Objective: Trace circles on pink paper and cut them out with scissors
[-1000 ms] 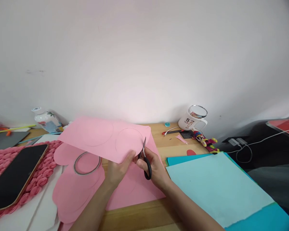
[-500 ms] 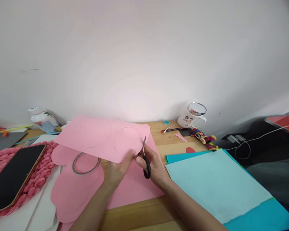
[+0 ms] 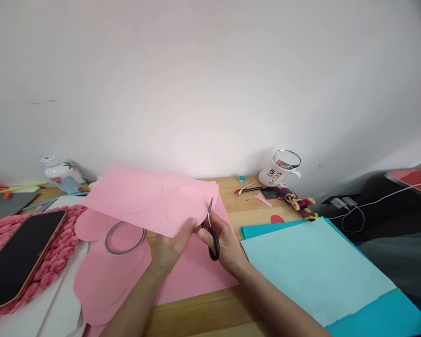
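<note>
A pink paper sheet (image 3: 143, 196) with drawn circles is raised above the table, its lower right edge pinched in my left hand (image 3: 171, 252). My right hand (image 3: 224, 241) grips black-handled scissors (image 3: 214, 243), whose blades stand at the sheet's right edge beside a drawn circle. Below lies another pink sheet (image 3: 210, 276), partly hidden by my hands. A grey ring (image 3: 108, 243) rests on cut pink paper shapes (image 3: 105, 281) to the left.
At the left are a phone (image 3: 21, 257) on a pink knitted mat (image 3: 58, 266) and a bottle (image 3: 66, 175). A mug (image 3: 279, 171), a small doll (image 3: 300, 202) and light blue paper (image 3: 312, 267) are on the right, with a pink scrap (image 3: 263, 200) near the mug.
The raised sheet's left end has shifted very slightly to the right. Both hands and the scissors stay nearly where they were.
</note>
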### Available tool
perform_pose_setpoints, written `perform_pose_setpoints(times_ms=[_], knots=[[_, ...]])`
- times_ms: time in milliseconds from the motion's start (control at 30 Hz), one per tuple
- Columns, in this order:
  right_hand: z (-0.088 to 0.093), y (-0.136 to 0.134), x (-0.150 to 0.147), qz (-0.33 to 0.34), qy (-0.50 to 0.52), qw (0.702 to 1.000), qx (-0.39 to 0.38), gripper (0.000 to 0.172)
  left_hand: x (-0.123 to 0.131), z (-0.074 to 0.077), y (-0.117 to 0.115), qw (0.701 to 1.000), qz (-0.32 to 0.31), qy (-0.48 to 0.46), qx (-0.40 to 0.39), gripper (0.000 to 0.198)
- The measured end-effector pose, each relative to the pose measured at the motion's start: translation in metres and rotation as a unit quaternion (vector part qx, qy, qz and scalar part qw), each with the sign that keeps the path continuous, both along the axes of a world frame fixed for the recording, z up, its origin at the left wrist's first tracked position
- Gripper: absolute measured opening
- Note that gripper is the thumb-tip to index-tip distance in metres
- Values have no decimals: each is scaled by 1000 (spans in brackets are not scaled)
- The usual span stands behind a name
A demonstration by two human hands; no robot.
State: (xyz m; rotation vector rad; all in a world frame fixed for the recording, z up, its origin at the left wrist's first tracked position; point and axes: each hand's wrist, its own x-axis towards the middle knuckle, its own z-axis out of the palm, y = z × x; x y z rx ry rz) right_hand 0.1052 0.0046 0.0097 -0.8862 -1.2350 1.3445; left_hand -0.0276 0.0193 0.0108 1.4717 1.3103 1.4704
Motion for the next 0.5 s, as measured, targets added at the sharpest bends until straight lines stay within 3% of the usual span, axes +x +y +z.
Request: perform_pose_setpoints(times_ms=[300,500], knots=[[-6,0,0,14,47,999,-10,29,-2,3,2,1000,-19,-1,-6,29],[-6,1,-1,5,42,999,-17,32,-2,5,2,999,-50,-21,0,21]])
